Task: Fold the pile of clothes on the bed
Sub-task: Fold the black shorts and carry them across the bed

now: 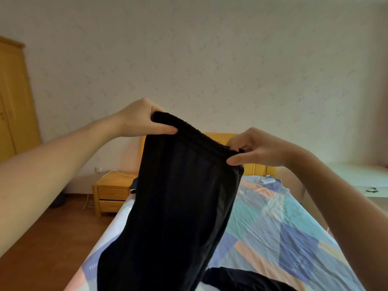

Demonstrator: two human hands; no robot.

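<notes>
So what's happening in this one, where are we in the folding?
A person is holding up a black garment by its ribbed waistband, left hand pinching one end and right hand the other. It hangs lengthwise in the air over the bed, not yet folded. Another dark piece of clothing lies on the patchwork sheet near the bottom edge of the view. A wooden nightstand stands beside the bed.

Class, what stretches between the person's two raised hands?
In the head view, the ribbed waistband of the black garment spans from left hand to right hand.
</notes>
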